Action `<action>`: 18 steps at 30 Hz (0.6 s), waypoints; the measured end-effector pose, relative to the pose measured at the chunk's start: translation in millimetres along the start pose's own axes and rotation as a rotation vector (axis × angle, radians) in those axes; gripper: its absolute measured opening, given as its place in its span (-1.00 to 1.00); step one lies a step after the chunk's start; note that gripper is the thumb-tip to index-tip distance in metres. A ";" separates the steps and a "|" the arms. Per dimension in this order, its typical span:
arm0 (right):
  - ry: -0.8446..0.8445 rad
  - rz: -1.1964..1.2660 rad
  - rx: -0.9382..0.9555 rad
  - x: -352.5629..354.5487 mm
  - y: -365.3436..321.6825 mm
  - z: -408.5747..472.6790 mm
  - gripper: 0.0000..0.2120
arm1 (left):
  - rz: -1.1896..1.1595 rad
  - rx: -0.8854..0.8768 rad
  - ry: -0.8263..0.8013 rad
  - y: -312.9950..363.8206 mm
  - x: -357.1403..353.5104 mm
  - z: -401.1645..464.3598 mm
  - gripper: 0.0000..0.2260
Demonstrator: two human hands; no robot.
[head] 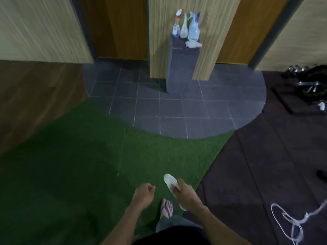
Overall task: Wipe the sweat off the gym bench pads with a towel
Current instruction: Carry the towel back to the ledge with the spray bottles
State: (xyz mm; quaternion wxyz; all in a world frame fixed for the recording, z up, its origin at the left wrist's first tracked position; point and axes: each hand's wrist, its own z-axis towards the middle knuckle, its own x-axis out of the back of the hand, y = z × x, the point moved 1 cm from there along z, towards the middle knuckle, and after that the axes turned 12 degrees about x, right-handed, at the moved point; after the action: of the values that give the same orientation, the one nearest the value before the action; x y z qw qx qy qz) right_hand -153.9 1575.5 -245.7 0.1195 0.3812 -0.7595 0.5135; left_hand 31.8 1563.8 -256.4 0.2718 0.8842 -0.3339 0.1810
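We are seeing a white towel (pixel 170 181), green artificial turf (pixel 88 165), and dark grey floor tiles (pixel 177 110) crossed by pale grout lines. We are noticing pale blue spray bottles (pixel 193 29) on a dark grey pedestal (pixel 182 55), light striped wood-grain wall panels (pixel 35 29), orange-brown doors (pixel 122 27), a blue flip-flop (pixel 167 208), and a white cord (pixel 290 221) on dark rubber flooring (pixel 256 165).
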 end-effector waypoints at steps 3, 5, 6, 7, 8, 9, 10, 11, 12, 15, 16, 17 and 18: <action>-0.036 -0.060 0.032 55.5 -13.1 84.0 -0.66 | -0.007 0.026 0.024 62.2 41.0 52.3 -0.77; -0.025 -0.086 0.056 86.4 -23.8 135.9 -0.64 | -0.036 0.037 0.052 100.0 70.5 81.7 -0.73; -0.039 -0.111 0.064 99.7 -27.8 162.2 -0.63 | -0.036 0.039 0.045 118.4 84.3 99.2 -0.72; -0.055 -0.126 0.061 112.7 -31.9 190.7 -0.63 | -0.037 0.036 0.036 137.3 98.8 118.2 -0.72; -0.062 -0.135 0.062 125.6 -37.1 219.1 -0.64 | -0.039 0.026 0.041 156.3 113.6 139.5 -0.72; -0.066 -0.149 0.057 139.0 -43.8 247.3 -0.64 | -0.036 0.010 0.051 176.2 129.7 159.9 -0.74; -0.060 -0.153 0.060 150.7 -47.1 277.1 -0.64 | -0.025 0.007 0.054 196.1 146.4 181.0 -0.77; -0.052 -0.160 0.068 162.8 -52.3 307.1 -0.63 | -0.014 0.000 0.053 216.1 163.3 204.2 -0.78; -0.043 -0.157 0.077 173.6 -56.7 338.4 -0.62 | -0.004 -0.002 0.053 236.0 180.7 228.3 -0.78; -0.021 -0.118 0.066 210.4 -80.9 412.5 -0.60 | 0.043 -0.020 0.058 291.1 235.9 282.3 -0.70; -0.018 -0.110 0.052 223.3 -88.1 437.5 -0.59 | 0.059 -0.017 0.052 310.3 253.1 301.6 -0.70; -0.017 -0.093 0.029 236.8 -97.1 461.4 -0.59 | 0.076 -0.026 0.036 329.4 271.0 317.9 -0.71; -0.008 -0.084 0.017 247.4 -103.1 483.6 -0.59 | 0.080 -0.022 0.013 344.4 286.1 332.7 -0.72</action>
State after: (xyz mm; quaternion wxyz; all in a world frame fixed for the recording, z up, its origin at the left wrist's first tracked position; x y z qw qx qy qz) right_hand -148.4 1022.7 -247.7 0.1344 0.4158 -0.7389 0.5130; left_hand 44.2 1006.2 -250.7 0.2761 0.8660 -0.3691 0.1937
